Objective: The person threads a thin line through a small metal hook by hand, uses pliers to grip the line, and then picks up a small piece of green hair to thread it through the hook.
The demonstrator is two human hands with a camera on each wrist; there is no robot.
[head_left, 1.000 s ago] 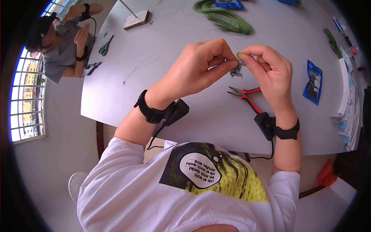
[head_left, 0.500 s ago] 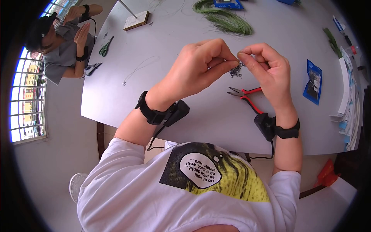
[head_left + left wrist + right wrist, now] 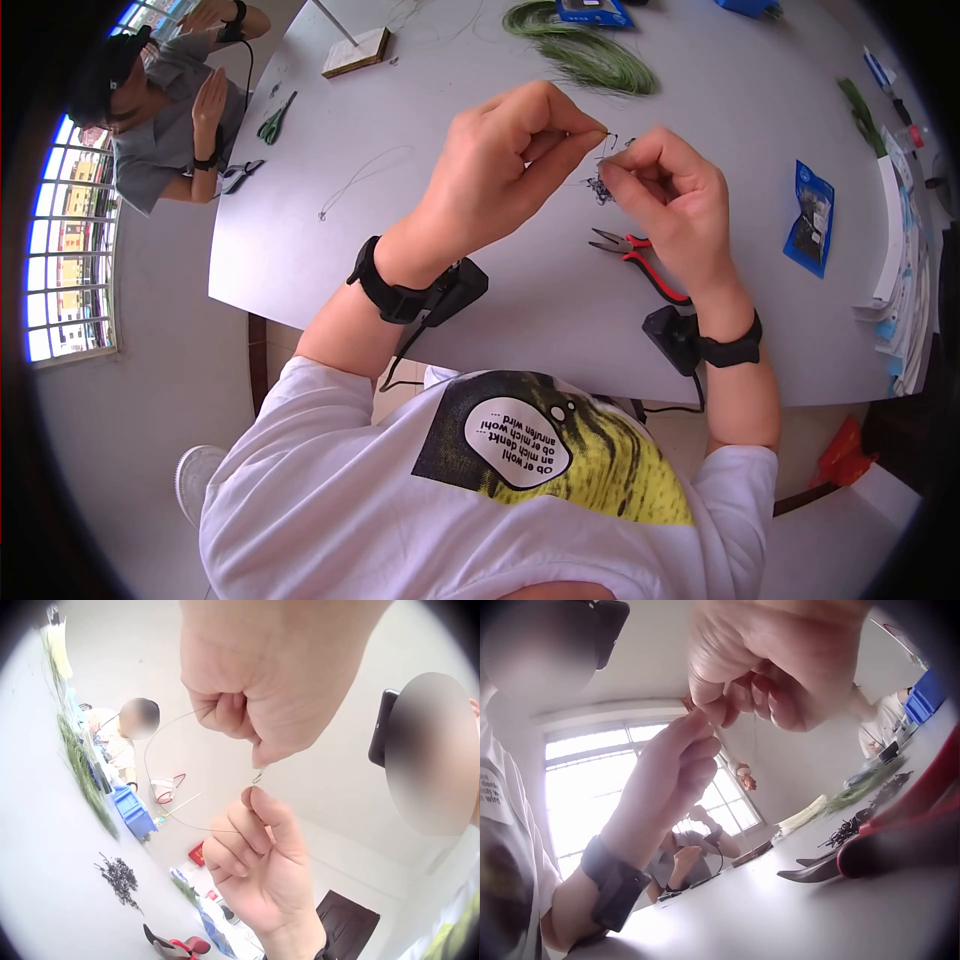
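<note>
My left hand [image 3: 500, 155] pinches a small looped metal piece [image 3: 257, 777] between thumb and forefinger, above the table. Just below and to its right, my right hand [image 3: 675, 195] has thumb and fingertips pressed together on a thin line [image 3: 150, 739]. That line bows out in a loop from the left fist to the right fingers in the left wrist view. Under the hands lies a pile of small dark pieces [image 3: 120, 881]. Red-handled pliers [image 3: 655, 275] lie with jaws apart near the right wrist.
Green strands [image 3: 600, 60] lie at the back, a blue packet [image 3: 812, 215] at the right. Green-handled scissors [image 3: 270, 128] and a wooden block with a rod [image 3: 355, 52] stand at the left. A second person [image 3: 175, 110] sits at the table's left edge.
The hands, fingertips close together before, have moved apart. The left has gone up and slightly left; the right has come down and left, now covering part of the pliers' handles.
</note>
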